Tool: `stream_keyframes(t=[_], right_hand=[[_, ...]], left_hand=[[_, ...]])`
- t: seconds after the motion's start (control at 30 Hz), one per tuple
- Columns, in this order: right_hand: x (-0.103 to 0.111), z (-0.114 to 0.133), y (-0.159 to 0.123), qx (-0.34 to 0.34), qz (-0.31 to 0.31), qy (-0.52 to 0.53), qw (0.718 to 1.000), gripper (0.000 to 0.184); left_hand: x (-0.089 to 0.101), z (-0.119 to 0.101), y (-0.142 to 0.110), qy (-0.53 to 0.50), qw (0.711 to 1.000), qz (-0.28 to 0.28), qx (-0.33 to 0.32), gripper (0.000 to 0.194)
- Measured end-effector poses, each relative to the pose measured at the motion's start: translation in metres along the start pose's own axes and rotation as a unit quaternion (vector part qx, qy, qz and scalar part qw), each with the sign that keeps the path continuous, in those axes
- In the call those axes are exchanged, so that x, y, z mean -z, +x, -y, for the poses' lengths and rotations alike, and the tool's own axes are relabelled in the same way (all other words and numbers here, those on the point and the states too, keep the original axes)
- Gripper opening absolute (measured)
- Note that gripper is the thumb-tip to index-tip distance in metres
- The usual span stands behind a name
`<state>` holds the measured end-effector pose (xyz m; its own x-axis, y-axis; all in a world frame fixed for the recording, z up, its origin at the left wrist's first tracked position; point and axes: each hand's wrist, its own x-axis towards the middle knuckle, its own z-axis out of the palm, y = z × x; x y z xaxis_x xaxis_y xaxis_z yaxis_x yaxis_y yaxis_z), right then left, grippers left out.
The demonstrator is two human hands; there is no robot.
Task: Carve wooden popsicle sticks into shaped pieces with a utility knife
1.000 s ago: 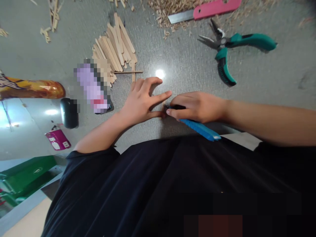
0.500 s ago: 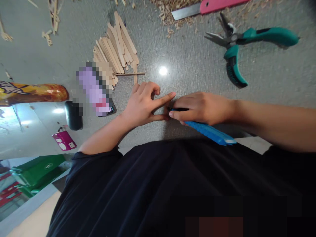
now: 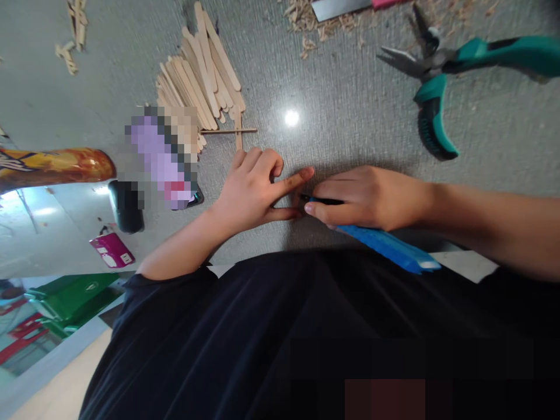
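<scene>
From the head camera, you have your right hand [image 3: 370,195] closed around a blue-handled tool [image 3: 389,248], fingers wrapped over its front part and the thumb lying along the near side. Its long axis runs aslant: the dark tip points left and slightly away from you, toward your other hand, while the blue end slopes out to the right and back toward your black shirt [image 3: 262,326]. The tool sits in front of your body, at the near edge of the table [image 3: 332,105]; your grip hides its middle.

Your left hand [image 3: 251,189] lies on the tabletop just beside the tip. Its thumb and forefinger spread in a V that opens toward the tool, the other fingers curled in. You cannot tell from here whether those two fingertips pin anything small.

Beyond your left hand is a fanned pile of wooden sticks [image 3: 188,87], with two crossed sticks [image 3: 238,131] at its near right corner. A blurred purple object [image 3: 160,160] lies beside the pile. Over to the right, green-handled pliers [image 3: 435,61] rest with jaws parted, pointing left, near wood shavings [image 3: 306,20] and a pink-handled blade [image 3: 343,7].
</scene>
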<state>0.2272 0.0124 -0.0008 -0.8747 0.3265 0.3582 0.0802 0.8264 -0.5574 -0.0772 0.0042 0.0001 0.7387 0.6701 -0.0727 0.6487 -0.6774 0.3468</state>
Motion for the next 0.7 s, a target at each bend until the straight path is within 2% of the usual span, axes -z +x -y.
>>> stream_keyframes(t=[0.33,0.7], right_hand=[[0.0025,0.0012,0.0008,0.005,-0.002,-0.038,0.999,0.028],[0.0019,0.0018,-0.0008,0.013,-0.002,-0.068,0.998,0.025]], left_hand=[[-0.0005,0.0001,-0.0007,-0.03,0.999,0.013,0.012,0.082],[-0.0001,-0.001,-0.0015,-0.027,1.0,0.0,0.01,0.081]])
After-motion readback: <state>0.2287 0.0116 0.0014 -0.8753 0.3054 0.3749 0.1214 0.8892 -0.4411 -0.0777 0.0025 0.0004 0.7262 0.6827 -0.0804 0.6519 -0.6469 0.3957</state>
